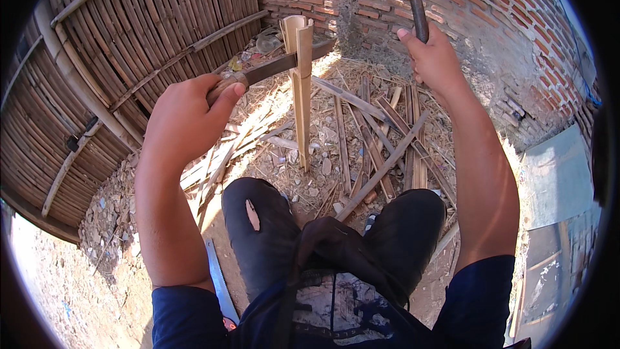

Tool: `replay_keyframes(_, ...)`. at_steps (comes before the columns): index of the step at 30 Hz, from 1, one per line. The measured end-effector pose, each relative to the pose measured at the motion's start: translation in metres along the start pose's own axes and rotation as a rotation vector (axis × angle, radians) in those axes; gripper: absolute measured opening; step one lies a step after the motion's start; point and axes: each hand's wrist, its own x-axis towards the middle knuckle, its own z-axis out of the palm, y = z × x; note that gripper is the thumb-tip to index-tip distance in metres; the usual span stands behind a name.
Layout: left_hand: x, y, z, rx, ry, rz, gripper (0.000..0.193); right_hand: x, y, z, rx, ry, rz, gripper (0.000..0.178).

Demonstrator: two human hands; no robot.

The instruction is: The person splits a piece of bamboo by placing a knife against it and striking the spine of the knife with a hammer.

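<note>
My left hand [183, 115] is closed round the wooden handle of a machete [271, 68]. Its dark blade points away to the right and is sunk crosswise into the upper part of a bamboo piece [302, 113]. That bamboo stands upright on the ground in front of my knees, split at its top. Raised at the upper right, my right hand [438, 58] grips a wooden stick [415, 1]. The stick's top end is cut off by the picture's edge. It is held up, apart from the machete.
Split bamboo strips [381, 139] lie crossed on the littered ground beyond my knees. A handsaw [220, 281] with a blue-looking blade lies beside my left leg. A slatted bamboo wall [155, 26] rises at the left, and a brick wall [491, 10] at the back and right.
</note>
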Motion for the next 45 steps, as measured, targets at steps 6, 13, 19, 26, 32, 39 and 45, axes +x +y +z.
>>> replay_keyframes(6, 0.003, -0.003, 0.002, 0.068, 0.026, -0.047, 0.045, -0.026, 0.038, 0.031, -0.635, -0.280, -0.234, 0.019)
replay_keyframes(13, 0.010, -0.014, 0.037, -0.027, -0.096, -0.009, 0.050, -0.014, 0.039, 0.011, -0.378, -0.296, -0.139, 0.026)
replay_keyframes(19, 0.008, -0.011, 0.047, -0.075, -0.047, -0.060, 0.049, 0.011, 0.018, -0.033, -0.207, 0.103, -0.047, 0.035)
replay_keyframes(26, 0.008, -0.004, 0.050, -0.108, -0.050, -0.006, 0.048, 0.002, 0.003, -0.011, -0.157, 0.258, -0.256, 0.030)
replay_keyframes(32, 0.003, -0.006, 0.046, -0.080, -0.015, -0.001, 0.047, -0.013, 0.016, -0.003, -0.673, -0.110, -0.250, 0.023)
replay_keyframes(39, -0.002, 0.004, 0.046, -0.122, -0.035, 0.033, 0.047, -0.003, 0.025, -0.011, -0.169, 0.161, -0.141, 0.020)
replay_keyframes(45, -0.004, 0.009, 0.038, -0.031, -0.037, 0.046, 0.047, -0.014, 0.019, 0.004, -0.745, -0.091, -0.256, 0.022)
